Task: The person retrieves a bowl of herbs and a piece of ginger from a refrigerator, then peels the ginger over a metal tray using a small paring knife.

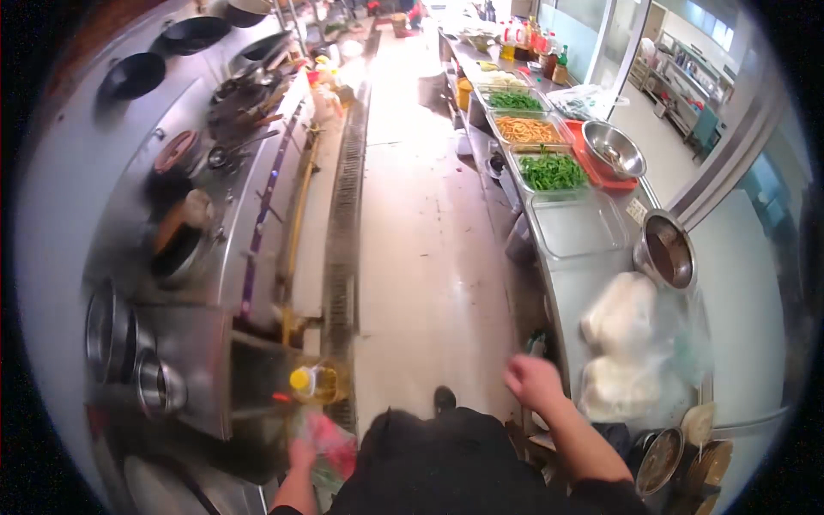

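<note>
My left hand [302,452] is low on the left, blurred, and grips a clear plastic bag [331,444] with pink or red on it. What the bag contains cannot be made out. Just beyond it is a bottle of yellow oil [320,383] with a yellow cap, beside the floor drain. My right hand [535,381] is curled into a loose fist by the edge of the steel counter [560,283], with nothing visible in it. On that counter, close to this hand, lie two white bundles in clear plastic [621,386].
An aisle floor [425,225] runs ahead, with a grated drain [347,193] along its left. Woks [135,76] and a steel stove [193,257] line the left. Clear trays of greens [553,170] and sliced food [528,129], steel bowls [666,248] and bottles stand on the right counter.
</note>
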